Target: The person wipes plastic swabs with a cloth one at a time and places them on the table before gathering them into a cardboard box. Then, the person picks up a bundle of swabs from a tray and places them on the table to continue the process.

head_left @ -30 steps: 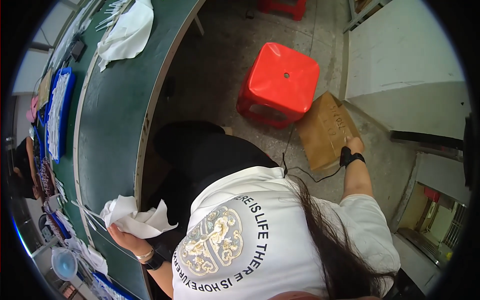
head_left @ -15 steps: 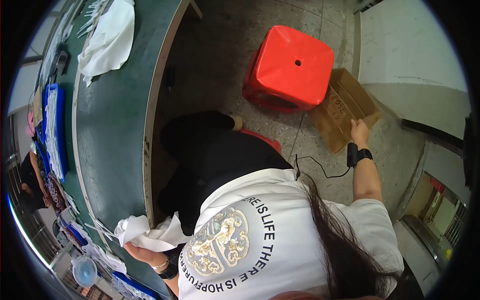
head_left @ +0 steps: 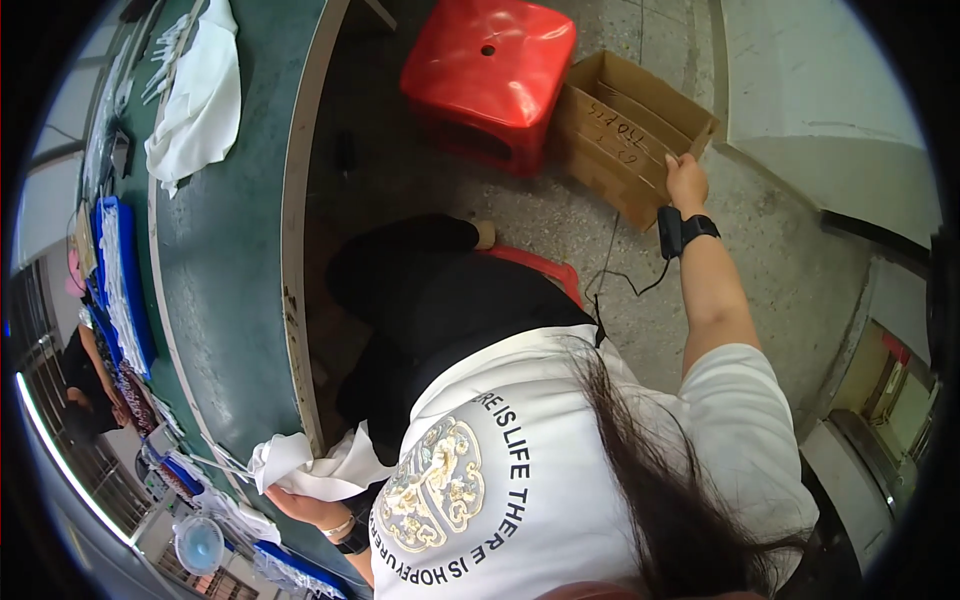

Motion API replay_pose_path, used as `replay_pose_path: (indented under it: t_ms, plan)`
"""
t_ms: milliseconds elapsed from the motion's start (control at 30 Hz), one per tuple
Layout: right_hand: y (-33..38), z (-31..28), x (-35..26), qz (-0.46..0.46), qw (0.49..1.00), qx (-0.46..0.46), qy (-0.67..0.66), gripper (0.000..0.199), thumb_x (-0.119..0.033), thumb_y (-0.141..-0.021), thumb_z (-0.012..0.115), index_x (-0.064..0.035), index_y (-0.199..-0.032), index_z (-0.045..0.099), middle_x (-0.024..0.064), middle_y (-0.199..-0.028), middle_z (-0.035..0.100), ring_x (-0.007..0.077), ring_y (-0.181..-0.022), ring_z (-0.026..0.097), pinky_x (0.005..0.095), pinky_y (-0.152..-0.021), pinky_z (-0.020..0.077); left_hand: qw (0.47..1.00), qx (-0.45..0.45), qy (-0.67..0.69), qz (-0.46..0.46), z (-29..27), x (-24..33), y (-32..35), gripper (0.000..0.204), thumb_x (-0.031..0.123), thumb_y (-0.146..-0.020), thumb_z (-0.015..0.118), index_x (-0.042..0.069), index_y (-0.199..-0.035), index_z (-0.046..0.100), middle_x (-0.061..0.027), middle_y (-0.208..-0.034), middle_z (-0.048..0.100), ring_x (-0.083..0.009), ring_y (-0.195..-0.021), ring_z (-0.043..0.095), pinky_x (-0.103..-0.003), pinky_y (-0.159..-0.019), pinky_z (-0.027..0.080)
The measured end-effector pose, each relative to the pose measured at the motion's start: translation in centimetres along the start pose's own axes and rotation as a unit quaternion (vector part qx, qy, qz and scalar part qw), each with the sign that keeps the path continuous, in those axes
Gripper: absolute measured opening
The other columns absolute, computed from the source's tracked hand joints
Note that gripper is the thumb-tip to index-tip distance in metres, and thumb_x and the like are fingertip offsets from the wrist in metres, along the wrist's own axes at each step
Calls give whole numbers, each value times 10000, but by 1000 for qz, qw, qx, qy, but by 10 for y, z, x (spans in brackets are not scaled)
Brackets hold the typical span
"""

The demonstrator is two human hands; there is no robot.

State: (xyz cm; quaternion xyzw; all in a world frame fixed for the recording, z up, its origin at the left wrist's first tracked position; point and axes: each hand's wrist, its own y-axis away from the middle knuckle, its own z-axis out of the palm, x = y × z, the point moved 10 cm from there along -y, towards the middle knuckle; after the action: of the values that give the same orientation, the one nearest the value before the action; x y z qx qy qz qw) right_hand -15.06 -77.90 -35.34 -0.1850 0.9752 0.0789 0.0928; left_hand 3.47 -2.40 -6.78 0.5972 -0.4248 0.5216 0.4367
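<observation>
At the box's near right edge, my right hand [head_left: 687,185] is closed on the wall of an open-topped brown cardboard box [head_left: 625,190], which stands on the floor with handwriting on one side. My left hand [head_left: 303,508] holds a bunched piece of white cloth [head_left: 345,472] at the near edge of the green table. Thin white sticks [head_left: 225,460] poke out beside this cloth; whether my fingers grip them too is hidden. A red plastic stool [head_left: 487,85] stands against the box's left side.
Another white cloth [head_left: 205,95] lies at the far end of the green table [head_left: 225,300], near several white sticks [head_left: 160,62]. Blue trays [head_left: 128,290] line its left side, with a person [head_left: 85,375] beyond. A black cable [head_left: 622,275] hangs from my right wrist device [head_left: 670,232].
My right arm has stretched farther out, and the cardboard box has moved away and leftward with it. The red stool has shifted the same way. My left hand keeps hold of the cloth.
</observation>
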Motion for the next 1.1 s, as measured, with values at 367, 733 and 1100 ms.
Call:
replay_pose_path:
  t_ms: [367,733,1100]
  plan:
    - [54,56,105,153,981,58,-106,302,-327,-836,520,-33,-854,583,198,-812,616,402,-784,571,458,-677,450,998,6,35,-55,6,-7,0,494,406,-923,273,43,-1237,390,-132,-1224,456,-281,-1115,460,-401,-964,359]
    - [133,186,63,84,969,-194,-130,229,-202,-812,459,-65,-878,630,220,-896,602,381,-865,574,449,-741,452,998,23,27,-58,12,-5,1,482,474,-880,375,99,-1176,445,-94,-1095,521,-237,-962,538,-370,-793,460]
    - [339,-134,-385,-547,405,-582,-445,328,-276,-779,640,-40,-1004,596,75,-899,627,165,-829,587,289,-738,464,975,-24,-155,159,18,92,11,356,258,-914,395,-11,-1130,480,-151,-1142,501,-250,-1010,522,-349,-844,449]
